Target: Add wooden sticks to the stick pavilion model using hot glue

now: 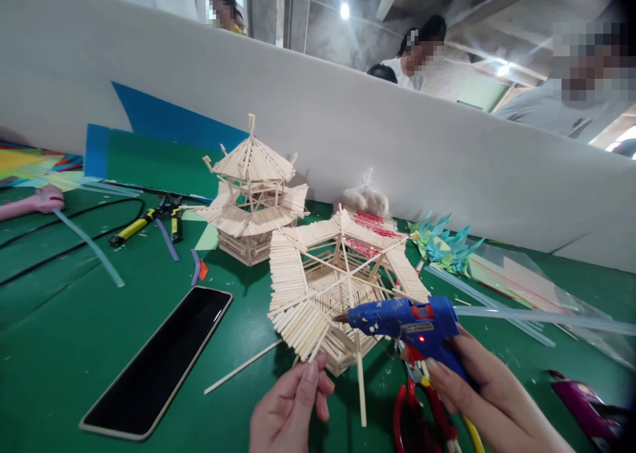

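My right hand (477,387) grips a blue hot glue gun (407,322) with a clear glue stick (536,317) trailing from its back. Its nozzle points left at a roof frame of thin wooden sticks (328,281) on the green table (74,334). My left hand (291,406) is closed in a pinch on one of the thin wooden sticks (318,350) at the frame's near edge. Behind the frame stands a finished two-tier stick pavilion (251,195).
A black phone (159,360) lies at the left front. Yellow-handled pliers (146,218), cables and a pink tool (32,201) lie at far left. Red-handled pliers (422,413) rest under my right hand. Paper folds (444,241), loose glue sticks and a white partition (447,148) stand behind; other people are beyond it.
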The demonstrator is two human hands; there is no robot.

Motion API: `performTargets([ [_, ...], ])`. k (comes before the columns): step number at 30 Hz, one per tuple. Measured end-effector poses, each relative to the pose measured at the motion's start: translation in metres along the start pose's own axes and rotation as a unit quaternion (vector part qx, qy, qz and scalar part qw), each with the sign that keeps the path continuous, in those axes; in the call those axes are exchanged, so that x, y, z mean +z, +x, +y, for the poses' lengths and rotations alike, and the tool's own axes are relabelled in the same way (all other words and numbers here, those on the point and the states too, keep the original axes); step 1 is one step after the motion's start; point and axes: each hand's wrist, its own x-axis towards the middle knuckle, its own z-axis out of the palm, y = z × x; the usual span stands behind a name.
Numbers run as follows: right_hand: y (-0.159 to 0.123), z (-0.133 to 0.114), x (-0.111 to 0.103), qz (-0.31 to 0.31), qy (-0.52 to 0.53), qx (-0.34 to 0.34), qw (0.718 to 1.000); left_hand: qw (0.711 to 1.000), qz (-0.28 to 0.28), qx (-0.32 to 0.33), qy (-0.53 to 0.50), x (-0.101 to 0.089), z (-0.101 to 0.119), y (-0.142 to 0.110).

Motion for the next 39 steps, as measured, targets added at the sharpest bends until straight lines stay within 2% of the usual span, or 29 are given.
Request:
performTargets([
  [10,-0.003,0.007,-0.004,-0.012,0.007,-0.015,1.0,0.999,0.023,0.033,0.018,0.003,-0.001,0.001],
  [24,-0.002,0.004,-0.004,-0.003,0.016,-0.028,0.999,1.0,0.024,0.012,-0.015,0.005,-0.002,0.001],
  [34,-0.006,-0.002,0.003,0.03,0.055,0.026,0.998,1.0,0.009,-0.008,0.006,0.009,-0.001,0.003],
  [39,-0.004,0.001,0.001,0.009,0.034,0.006,0.999,0.999,0.013,-0.025,-0.018,0.013,0.0,0.003],
])
